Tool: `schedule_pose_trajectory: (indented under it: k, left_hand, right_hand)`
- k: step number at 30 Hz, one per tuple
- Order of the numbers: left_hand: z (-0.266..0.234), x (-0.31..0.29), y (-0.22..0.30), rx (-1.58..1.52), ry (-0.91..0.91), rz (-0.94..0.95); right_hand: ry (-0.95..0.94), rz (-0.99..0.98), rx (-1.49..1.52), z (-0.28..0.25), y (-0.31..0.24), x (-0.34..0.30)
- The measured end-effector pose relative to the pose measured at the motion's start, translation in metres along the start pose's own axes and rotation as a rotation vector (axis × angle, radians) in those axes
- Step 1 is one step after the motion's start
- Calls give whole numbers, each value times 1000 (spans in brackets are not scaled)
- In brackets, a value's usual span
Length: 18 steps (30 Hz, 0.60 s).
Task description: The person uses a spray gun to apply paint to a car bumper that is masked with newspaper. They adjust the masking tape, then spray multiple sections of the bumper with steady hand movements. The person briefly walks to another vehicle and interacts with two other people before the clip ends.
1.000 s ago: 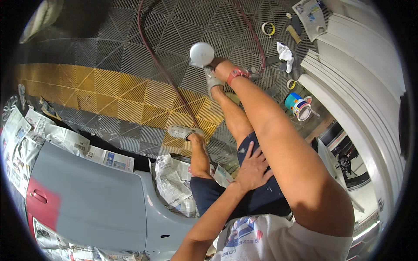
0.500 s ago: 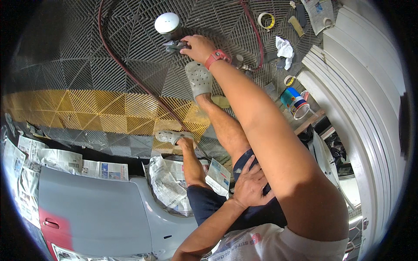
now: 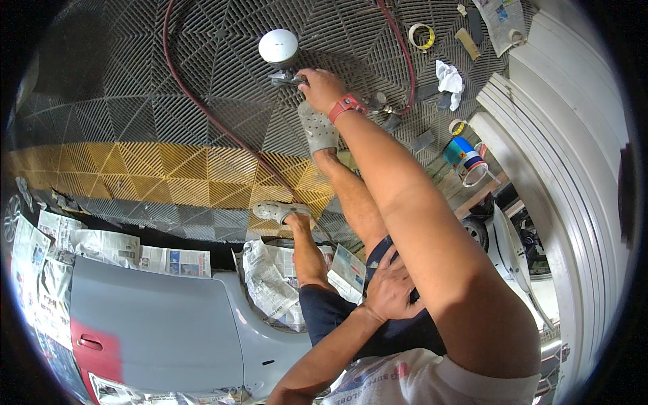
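My right hand point(image 3: 324, 90) reaches far forward, with a red watch on the wrist. Its fingers wrap round the handle of a spray gun point(image 3: 286, 79), whose round cup with a white lid point(image 3: 278, 46) stands on top. The gun is above the ribbed floor mat, just beyond my right clog point(image 3: 318, 128). Most of the grip is hidden behind the hand. My left hand point(image 3: 390, 290) lies on my thigh near the knee, fingers spread, holding nothing. My right arm passes close beside it.
A grey car panel point(image 3: 162, 317) with a red patch stands at lower left, edged with newspaper point(image 3: 270, 277). A red hose point(image 3: 216, 121) curves over the mat. At right are a paint can point(image 3: 466, 162), tape rolls point(image 3: 422, 36), crumpled paper point(image 3: 449, 81) and a white shutter point(image 3: 560, 108).
The whole view has shifted slightly. The spray gun has tilted a little in my right hand, showing less of the cup's side. My left hand stays on my thigh.
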<state>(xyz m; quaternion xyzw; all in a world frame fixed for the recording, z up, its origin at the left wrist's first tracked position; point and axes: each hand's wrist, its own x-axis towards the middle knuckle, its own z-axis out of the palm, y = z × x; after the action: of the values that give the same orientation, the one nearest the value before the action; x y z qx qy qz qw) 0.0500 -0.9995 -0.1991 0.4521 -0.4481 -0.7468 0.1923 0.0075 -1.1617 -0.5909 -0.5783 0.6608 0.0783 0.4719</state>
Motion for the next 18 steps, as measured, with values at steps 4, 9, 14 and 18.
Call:
schedule_pose_trajectory:
  k: [4,9,14,18]
  left_hand:
    - [-4,3,2,-6,3,6]
    - [-12,8,8,26,-8,6]
    - [-14,10,10,13,-29,-9]
    - [-10,4,3,-51,-18,-15]
  right_hand:
    - [-18,-42,3,-15,0,2]
    - [147,-131,63,-43,3,-7]
    - [778,55,-3,-92,113,4]
    - [446,449,35,-137,240,53]
